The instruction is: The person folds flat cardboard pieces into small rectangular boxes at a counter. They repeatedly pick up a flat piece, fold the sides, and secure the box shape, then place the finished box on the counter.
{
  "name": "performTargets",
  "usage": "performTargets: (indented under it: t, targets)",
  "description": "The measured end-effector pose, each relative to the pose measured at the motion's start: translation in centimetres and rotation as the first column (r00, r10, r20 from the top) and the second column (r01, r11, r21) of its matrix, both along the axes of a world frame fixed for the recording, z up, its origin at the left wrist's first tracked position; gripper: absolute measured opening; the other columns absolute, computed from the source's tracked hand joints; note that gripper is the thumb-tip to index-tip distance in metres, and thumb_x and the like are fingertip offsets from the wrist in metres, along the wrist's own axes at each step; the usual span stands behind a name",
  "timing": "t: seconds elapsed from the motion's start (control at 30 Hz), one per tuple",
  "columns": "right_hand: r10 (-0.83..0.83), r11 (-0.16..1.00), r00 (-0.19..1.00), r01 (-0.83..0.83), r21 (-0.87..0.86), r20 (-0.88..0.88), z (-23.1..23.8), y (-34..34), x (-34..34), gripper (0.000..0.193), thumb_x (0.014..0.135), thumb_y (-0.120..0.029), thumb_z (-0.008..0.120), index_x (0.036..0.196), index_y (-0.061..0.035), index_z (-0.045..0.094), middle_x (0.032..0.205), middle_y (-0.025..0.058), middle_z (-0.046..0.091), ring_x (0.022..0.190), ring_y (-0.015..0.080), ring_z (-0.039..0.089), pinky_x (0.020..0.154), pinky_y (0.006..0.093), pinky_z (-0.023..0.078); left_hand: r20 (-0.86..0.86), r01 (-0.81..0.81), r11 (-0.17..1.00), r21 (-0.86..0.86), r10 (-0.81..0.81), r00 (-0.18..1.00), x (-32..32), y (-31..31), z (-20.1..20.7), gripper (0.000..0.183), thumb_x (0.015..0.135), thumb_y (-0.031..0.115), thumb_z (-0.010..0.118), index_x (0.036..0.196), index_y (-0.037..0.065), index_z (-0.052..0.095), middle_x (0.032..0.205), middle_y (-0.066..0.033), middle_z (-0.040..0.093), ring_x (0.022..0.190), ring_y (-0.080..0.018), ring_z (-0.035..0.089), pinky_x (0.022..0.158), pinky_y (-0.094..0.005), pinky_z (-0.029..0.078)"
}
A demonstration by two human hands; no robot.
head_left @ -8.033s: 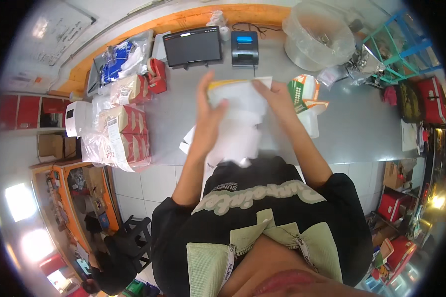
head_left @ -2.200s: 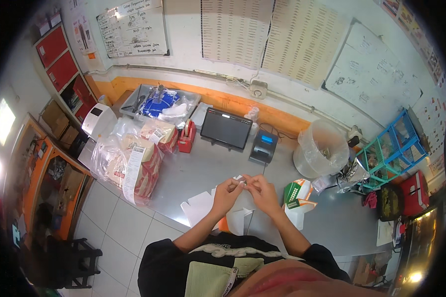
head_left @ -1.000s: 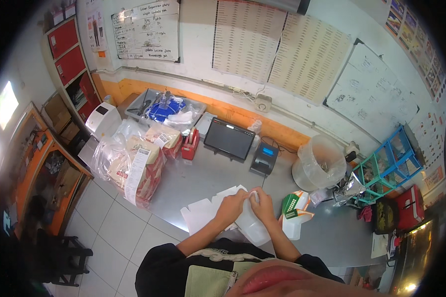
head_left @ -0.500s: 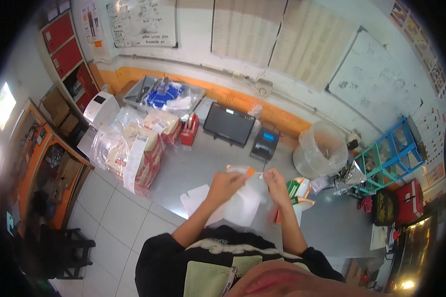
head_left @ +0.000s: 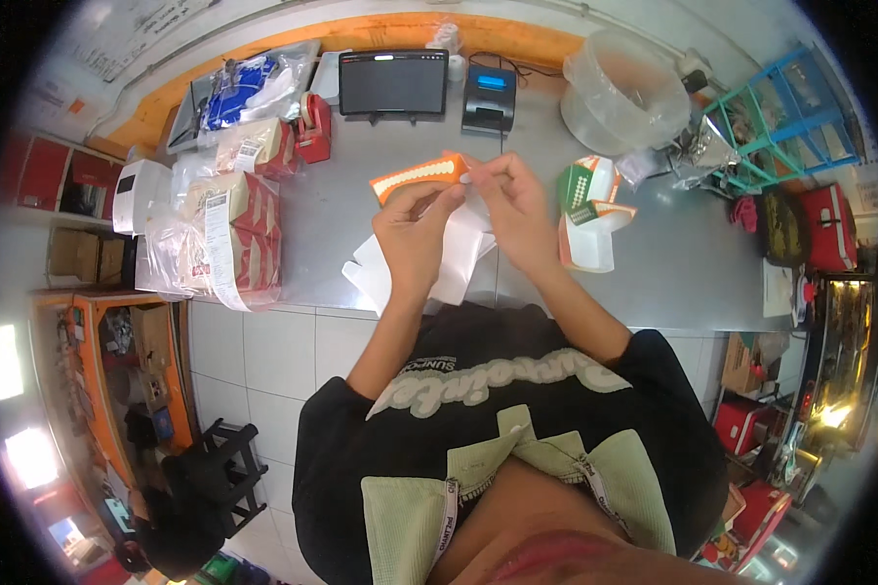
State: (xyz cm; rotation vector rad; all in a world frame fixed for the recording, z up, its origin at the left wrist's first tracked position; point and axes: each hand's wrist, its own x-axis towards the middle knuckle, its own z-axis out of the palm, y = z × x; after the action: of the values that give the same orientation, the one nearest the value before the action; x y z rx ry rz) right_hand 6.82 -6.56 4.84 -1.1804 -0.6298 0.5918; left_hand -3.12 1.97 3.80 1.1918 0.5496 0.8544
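Over the near part of the metal table, both my hands work on an orange paper food carton (head_left: 418, 175) with a row of white shapes along its side. My left hand (head_left: 415, 234) pinches its near edge between thumb and fingers. At the carton's right corner, my right hand (head_left: 513, 210) has thumb and fingertips closed on it. White flat carton blanks (head_left: 458, 261) lie below my hands, partly hidden by my left wrist. Right of my right hand, folded green, orange and white cartons (head_left: 587, 239) sit together on the table.
Plastic-wrapped beige and red packages (head_left: 254, 234) stand at the left, near a red tape dispenser (head_left: 313, 129). A dark screen (head_left: 392, 85) and a small printer (head_left: 489, 97) are at the back. A clear plastic tub (head_left: 619, 97) and teal and blue racks (head_left: 780, 122) stand right.
My view has tilted down and shifted, so the table sits higher in the picture. My hands have come closer together, and the carton's orange patterned side now shows between them.
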Motion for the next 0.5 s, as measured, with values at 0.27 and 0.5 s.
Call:
performTargets:
  t: [0.27,0.5]
  targets:
    - [-0.055,0.998,0.993,0.053,0.023,0.104,-1.5,0.2,-0.8,0.013,0.101,-0.011,0.058,0.105,0.0013,0.058,0.112,0.0151,0.070,0.098,0.0126,0.065,0.087,0.0269,0.051,-0.136,-0.205,0.955,0.215,0.237,0.962,0.1,-3.3,0.6,0.015,0.090,0.001,0.070,0.103,-0.006,0.071,0.101,-0.0135,0.073,0.097,-0.0145,0.069,0.088,-0.0269,0.053]
    - [-0.161,0.983,0.934,0.179,-0.028,0.320,-2.5,-0.9,-1.7,0.021,0.098,-0.008,0.061,0.117,0.0011,0.061,0.119,0.0123,0.067,0.102,0.0108,0.063,0.085,0.0264,0.051,0.157,0.105,0.983,-0.154,-0.080,0.984,-0.6,-4.4,-1.7,0.049,0.099,0.009,0.047,0.146,-0.006,0.042,0.139,-0.0190,0.055,0.129,-0.0230,0.053,0.105,-0.0311,0.041]
